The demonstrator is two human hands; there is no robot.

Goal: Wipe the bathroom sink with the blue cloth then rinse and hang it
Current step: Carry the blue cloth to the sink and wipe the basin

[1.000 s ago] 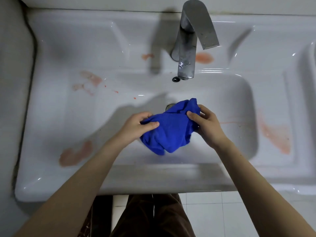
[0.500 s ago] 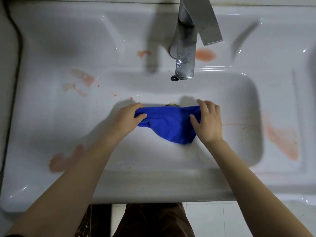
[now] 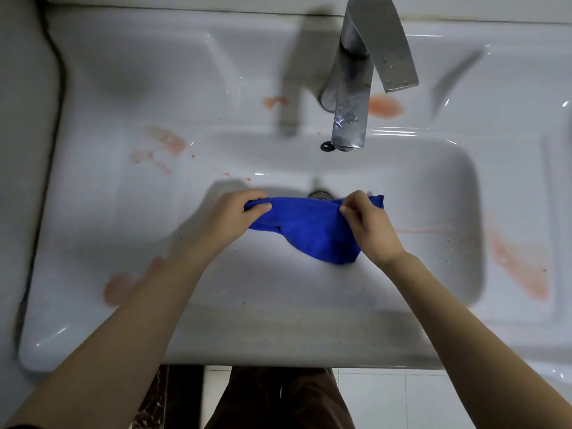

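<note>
Grip: left hand [image 3: 235, 215] and right hand [image 3: 370, 232] pinch the blue cloth [image 3: 309, 226], stretched wider than before.

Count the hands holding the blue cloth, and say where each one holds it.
2. The left hand pinches the left end of the blue cloth. The right hand pinches its right end. Both are over the basin of the sink, in full view.

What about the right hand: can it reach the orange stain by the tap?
Probably yes: nothing lies between the right hand and the stain beside the tap, though it pinches the cloth.
</note>
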